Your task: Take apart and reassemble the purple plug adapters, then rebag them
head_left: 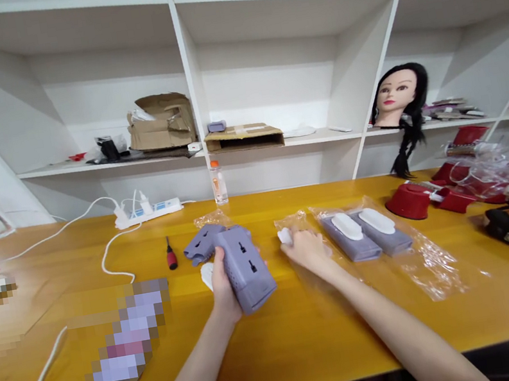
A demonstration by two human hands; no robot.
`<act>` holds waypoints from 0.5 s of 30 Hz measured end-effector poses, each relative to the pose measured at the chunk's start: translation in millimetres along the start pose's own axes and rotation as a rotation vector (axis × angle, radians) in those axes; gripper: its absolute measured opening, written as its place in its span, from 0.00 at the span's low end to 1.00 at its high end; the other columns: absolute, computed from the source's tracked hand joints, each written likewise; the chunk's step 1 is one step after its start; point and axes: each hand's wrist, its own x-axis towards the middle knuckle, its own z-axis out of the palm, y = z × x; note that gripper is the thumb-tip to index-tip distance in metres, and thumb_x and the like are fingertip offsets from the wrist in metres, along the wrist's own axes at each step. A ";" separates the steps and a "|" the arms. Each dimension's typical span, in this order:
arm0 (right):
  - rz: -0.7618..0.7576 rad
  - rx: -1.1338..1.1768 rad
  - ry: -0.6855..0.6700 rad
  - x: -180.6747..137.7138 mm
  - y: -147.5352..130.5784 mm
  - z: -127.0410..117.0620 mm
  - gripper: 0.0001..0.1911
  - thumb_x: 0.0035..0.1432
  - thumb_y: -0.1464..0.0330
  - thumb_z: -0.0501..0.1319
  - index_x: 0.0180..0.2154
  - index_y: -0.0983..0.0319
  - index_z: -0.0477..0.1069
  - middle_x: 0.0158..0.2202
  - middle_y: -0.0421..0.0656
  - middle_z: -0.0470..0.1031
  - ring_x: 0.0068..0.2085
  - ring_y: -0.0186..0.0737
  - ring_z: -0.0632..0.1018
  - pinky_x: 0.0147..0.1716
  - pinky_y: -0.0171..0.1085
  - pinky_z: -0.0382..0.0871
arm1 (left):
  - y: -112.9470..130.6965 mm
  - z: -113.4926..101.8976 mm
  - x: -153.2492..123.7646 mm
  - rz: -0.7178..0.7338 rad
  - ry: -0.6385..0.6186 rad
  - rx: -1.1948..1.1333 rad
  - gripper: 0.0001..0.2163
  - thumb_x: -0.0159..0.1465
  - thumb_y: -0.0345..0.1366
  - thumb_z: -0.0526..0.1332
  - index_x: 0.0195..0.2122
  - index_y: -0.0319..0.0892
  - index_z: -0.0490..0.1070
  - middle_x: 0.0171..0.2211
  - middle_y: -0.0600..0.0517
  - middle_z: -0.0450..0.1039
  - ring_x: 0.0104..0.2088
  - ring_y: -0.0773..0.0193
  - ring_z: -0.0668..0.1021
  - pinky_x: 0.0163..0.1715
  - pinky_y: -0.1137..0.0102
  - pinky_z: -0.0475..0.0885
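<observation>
At frame centre: left hand (pixel 222 287), fingers wrapped around a purple perforated holder (pixel 246 270); right hand (pixel 306 250), fingers curled on a small white piece (pixel 284 235) atop a clear bag (pixel 297 225).

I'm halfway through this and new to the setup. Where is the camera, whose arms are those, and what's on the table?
There is no machine: these are a person's two bare arms, seen from one camera worn on the head, looking forward and down. The left hand has its grip closed around a grey-purple plastic box with slots in its side. The right hand rests on a clear bag, with a small white part at its fingertips; whether it grips is unclear. On the yellow table lie two bagged grey-purple pieces, a screwdriver, a white power strip and red pieces to the right.
</observation>
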 end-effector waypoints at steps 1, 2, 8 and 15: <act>-0.005 0.076 0.026 -0.7 1.8 -3.4 0.20 0.55 0.62 0.52 0.47 0.65 0.63 0.37 0.52 0.74 0.42 0.52 0.73 0.39 0.45 0.61 | -2.3 -2.1 1.6 -0.051 -0.001 0.012 0.26 0.56 0.52 0.54 0.46 0.35 0.67 0.34 0.42 0.74 0.31 0.55 0.77 0.35 0.58 0.72; -0.023 0.186 0.061 -2.9 1.8 -5.9 0.20 0.56 0.62 0.50 0.48 0.64 0.62 0.38 0.50 0.74 0.40 0.49 0.74 0.38 0.43 0.62 | -4.9 -3.8 3.0 -0.100 0.006 0.027 0.26 0.56 0.53 0.54 0.46 0.35 0.68 0.34 0.43 0.74 0.30 0.56 0.77 0.36 0.58 0.72; -0.311 0.772 0.135 -44.8 -32.2 -1.7 0.29 0.52 0.64 0.57 0.55 0.61 0.53 0.49 0.47 0.68 0.47 0.43 0.71 0.45 0.42 0.63 | -18.1 -1.1 3.1 -0.164 0.184 0.087 0.23 0.54 0.51 0.58 0.42 0.37 0.71 0.33 0.45 0.76 0.33 0.56 0.78 0.38 0.62 0.72; -0.313 0.834 -0.003 -68.4 -45.7 -4.6 0.23 0.59 0.62 0.51 0.55 0.58 0.53 0.49 0.46 0.69 0.47 0.43 0.72 0.45 0.42 0.63 | -20.4 -0.2 -0.4 -0.158 0.184 0.086 0.22 0.55 0.51 0.56 0.42 0.38 0.71 0.35 0.45 0.77 0.38 0.54 0.78 0.40 0.62 0.72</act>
